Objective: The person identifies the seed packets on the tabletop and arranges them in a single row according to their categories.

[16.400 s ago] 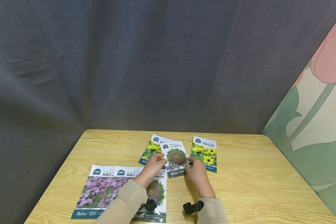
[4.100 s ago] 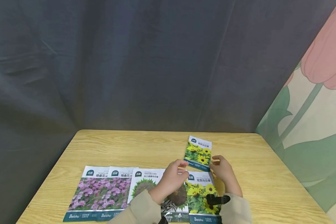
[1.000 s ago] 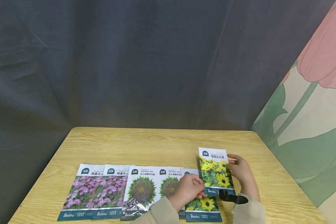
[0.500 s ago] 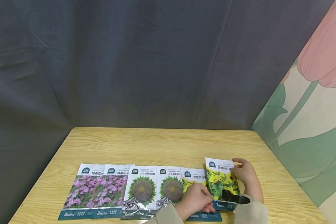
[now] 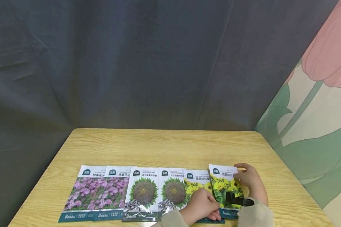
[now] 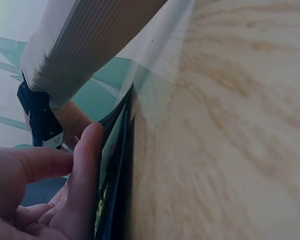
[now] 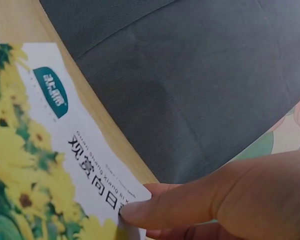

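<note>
My right hand (image 5: 251, 181) grips the upper right edge of the rightmost seed packet (image 5: 223, 186), which has yellow sunflowers on it. In the right wrist view the thumb (image 7: 155, 210) lies on the packet's printed face, with fingers behind the edge. My left hand (image 5: 201, 205) rests low over the neighbouring yellow sunflower packet (image 5: 197, 181), its fingertips at the lower left corner of the rightmost one. The left wrist view shows a finger (image 6: 85, 170) lying along the dark packet edges near the tabletop. The lower middle of the neighbouring packet is hidden by that hand.
To the left, in the same row, lie two packets with a large seed head, a left one (image 5: 143, 192) and a right one (image 5: 172, 190). Further left are two pink-flower packets (image 5: 85, 192), overlapping. A dark curtain (image 5: 159, 63) hangs behind the wooden table (image 5: 153, 145).
The rightmost sunflower packet has come down and slightly right, from overlapping its neighbour to the row's right end. Both hands moved with it. Earlier, the seed-head and sunflower packets lay farther back.
</note>
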`<action>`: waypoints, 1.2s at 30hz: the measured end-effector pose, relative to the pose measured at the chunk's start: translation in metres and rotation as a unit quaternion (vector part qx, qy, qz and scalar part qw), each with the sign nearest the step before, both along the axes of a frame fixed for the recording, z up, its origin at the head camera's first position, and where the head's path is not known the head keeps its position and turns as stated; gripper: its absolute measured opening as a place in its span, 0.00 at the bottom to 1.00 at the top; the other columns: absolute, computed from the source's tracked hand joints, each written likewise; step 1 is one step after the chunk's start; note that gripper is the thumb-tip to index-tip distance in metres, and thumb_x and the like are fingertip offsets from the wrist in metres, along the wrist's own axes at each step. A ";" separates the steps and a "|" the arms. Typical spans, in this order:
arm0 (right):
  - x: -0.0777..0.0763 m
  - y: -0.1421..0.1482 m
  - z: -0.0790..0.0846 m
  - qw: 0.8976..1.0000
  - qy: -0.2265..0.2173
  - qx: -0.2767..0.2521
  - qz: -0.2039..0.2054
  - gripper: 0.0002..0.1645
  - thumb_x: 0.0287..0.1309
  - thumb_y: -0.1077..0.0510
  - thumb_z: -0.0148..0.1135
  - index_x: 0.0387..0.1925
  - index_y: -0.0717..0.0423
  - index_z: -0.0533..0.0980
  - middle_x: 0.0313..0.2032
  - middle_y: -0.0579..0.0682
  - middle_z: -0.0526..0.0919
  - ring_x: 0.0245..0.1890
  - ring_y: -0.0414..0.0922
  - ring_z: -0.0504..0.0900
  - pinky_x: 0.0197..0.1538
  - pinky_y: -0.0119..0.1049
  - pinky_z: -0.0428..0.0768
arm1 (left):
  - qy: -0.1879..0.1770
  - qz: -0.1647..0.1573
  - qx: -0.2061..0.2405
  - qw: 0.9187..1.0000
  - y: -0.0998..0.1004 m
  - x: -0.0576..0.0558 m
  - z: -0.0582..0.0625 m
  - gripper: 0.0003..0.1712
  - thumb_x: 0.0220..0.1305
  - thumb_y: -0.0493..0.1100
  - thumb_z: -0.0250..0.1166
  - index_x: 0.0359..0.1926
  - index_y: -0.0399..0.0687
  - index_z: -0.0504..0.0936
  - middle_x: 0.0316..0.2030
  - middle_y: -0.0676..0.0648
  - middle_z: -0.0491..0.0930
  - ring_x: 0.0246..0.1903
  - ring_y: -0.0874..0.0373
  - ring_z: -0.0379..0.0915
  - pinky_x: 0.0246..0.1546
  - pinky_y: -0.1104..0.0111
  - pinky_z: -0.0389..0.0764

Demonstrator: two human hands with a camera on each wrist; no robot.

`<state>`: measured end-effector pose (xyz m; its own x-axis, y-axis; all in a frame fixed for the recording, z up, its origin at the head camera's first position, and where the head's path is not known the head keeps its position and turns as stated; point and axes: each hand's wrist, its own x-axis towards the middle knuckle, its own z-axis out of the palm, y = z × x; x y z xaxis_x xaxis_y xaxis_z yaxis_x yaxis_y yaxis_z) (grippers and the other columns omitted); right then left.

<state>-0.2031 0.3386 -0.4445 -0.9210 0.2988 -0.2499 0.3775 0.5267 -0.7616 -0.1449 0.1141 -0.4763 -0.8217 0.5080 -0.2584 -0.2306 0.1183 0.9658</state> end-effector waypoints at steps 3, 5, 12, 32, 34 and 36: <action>-0.001 -0.001 -0.003 1.000 -0.005 0.006 -0.002 0.28 0.63 0.72 0.58 0.64 0.73 0.66 0.48 0.73 0.74 0.35 0.53 0.77 0.31 0.38 0.75 | -0.002 0.000 -0.006 1.000 0.001 -0.001 -0.002 0.10 0.64 0.31 0.67 0.26 0.38 0.88 0.18 0.46 0.84 0.20 0.53 0.85 0.20 0.72 0.84; -0.001 -0.002 -0.005 1.000 -0.007 0.012 -0.005 0.28 0.62 0.72 0.59 0.63 0.73 0.67 0.50 0.74 0.74 0.38 0.56 0.78 0.32 0.39 0.77 | -0.001 0.002 -0.006 1.000 0.001 -0.002 -0.003 0.09 0.63 0.31 0.66 0.26 0.38 0.88 0.18 0.45 0.84 0.21 0.52 0.85 0.21 0.71 0.84; -0.003 -0.001 -0.009 0.999 -0.016 0.015 -0.023 0.28 0.61 0.72 0.60 0.63 0.72 0.68 0.53 0.76 0.73 0.44 0.61 0.78 0.39 0.44 0.79 | 0.018 0.007 -0.012 1.000 0.002 -0.005 -0.004 0.08 0.62 0.29 0.67 0.26 0.38 0.87 0.17 0.45 0.83 0.20 0.51 0.85 0.21 0.69 0.85; -0.003 -0.006 -0.010 0.999 -0.018 0.043 -0.020 0.23 0.64 0.72 0.56 0.60 0.73 0.68 0.53 0.78 0.72 0.47 0.67 0.77 0.46 0.56 0.77 | 0.031 -0.011 -0.030 0.999 0.001 -0.005 -0.003 0.07 0.64 0.29 0.65 0.29 0.41 0.83 0.19 0.47 0.83 0.19 0.53 0.84 0.20 0.69 0.84; -0.004 -0.006 -0.010 0.999 -0.020 0.046 -0.021 0.22 0.65 0.72 0.56 0.60 0.73 0.68 0.54 0.78 0.71 0.47 0.67 0.77 0.46 0.56 0.78 | 0.029 -0.014 -0.023 0.999 0.000 -0.005 -0.003 0.08 0.65 0.29 0.64 0.29 0.41 0.83 0.18 0.47 0.83 0.19 0.54 0.83 0.19 0.69 0.83; -0.004 -0.006 -0.010 0.998 -0.023 0.046 -0.021 0.22 0.65 0.72 0.56 0.60 0.73 0.69 0.54 0.77 0.72 0.47 0.66 0.77 0.46 0.56 0.78 | 0.030 -0.014 -0.018 0.999 0.000 -0.004 -0.004 0.08 0.65 0.29 0.63 0.29 0.42 0.82 0.18 0.47 0.82 0.18 0.55 0.82 0.19 0.70 0.83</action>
